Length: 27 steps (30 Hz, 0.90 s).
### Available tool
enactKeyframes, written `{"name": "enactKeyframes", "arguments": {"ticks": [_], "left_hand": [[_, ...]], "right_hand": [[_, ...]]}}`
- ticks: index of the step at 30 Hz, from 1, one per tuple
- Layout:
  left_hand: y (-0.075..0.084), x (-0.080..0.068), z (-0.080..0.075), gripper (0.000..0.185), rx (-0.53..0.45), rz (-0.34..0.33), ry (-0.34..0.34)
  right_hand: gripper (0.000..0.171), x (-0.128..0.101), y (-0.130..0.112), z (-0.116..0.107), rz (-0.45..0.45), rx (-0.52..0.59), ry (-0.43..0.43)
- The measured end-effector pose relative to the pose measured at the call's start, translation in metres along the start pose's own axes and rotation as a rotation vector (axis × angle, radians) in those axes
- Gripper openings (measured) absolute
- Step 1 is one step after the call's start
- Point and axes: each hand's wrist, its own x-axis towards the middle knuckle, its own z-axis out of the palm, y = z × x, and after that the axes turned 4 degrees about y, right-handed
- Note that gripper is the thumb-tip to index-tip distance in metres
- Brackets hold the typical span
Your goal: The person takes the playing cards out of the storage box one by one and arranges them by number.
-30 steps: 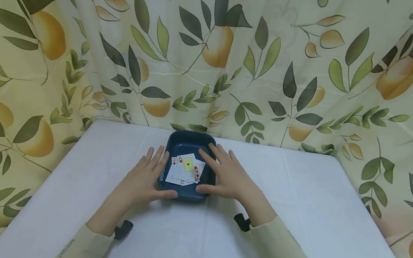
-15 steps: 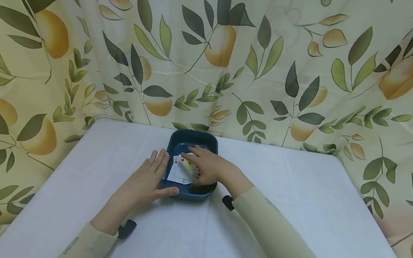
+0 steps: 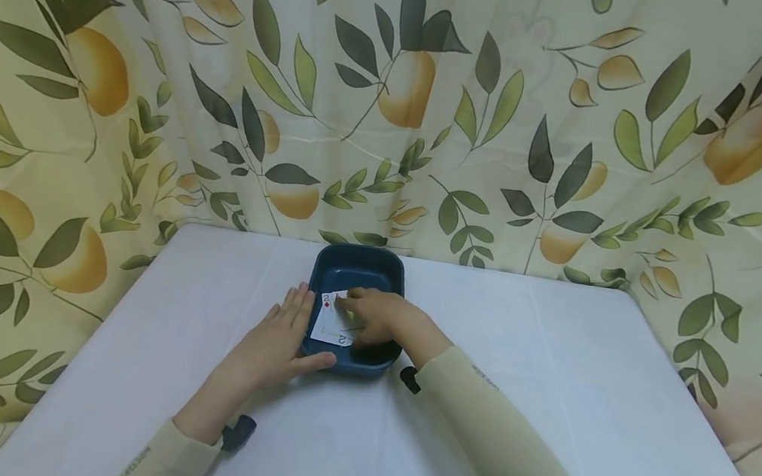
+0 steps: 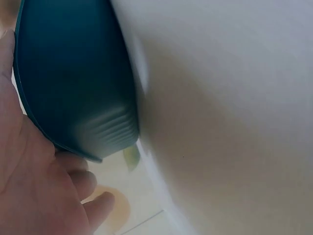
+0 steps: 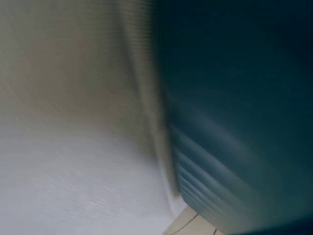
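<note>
Right hand (image 3: 377, 319) fingers curl onto cards (image 3: 333, 323) in tray (image 3: 358, 266), none out yet; left hand (image 3: 279, 342) flat, steadying it.

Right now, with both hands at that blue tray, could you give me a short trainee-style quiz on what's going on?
1. True or false: the left hand rests against the outside of the blue tray.
2. Where is the right hand? A) flat on the table B) inside the tray, on the playing cards C) on the curtain
3. What number shows on the visible card?

Key: 1 true; 2 B; 3 two.
</note>
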Motion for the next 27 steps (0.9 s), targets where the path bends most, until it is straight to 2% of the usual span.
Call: {"name": "enactKeyframes", "arguments": {"ticks": [6, 10, 18, 27], "left_hand": [[0.002, -0.001, -0.001, 0.112, -0.022, -0.020, -0.023], [0.002, -0.001, -0.003, 0.113, -0.014, -0.020, -0.035], [0.001, -0.001, -0.004, 0.113, -0.022, -0.033, -0.041], [-0.002, 0.001, -0.001, 0.112, -0.008, -0.012, -0.028]], "right_hand": [[0.068, -0.002, 0.000, 0.005, -0.034, -0.008, 0.090], [0.064, -0.002, -0.001, 0.006, -0.032, 0.000, 0.115], [0.067, 0.000, -0.001, 0.012, -0.006, 0.007, 0.150], [0.081, 0.000, 0.000, 0.016, 0.012, 0.024, 0.233]]}}
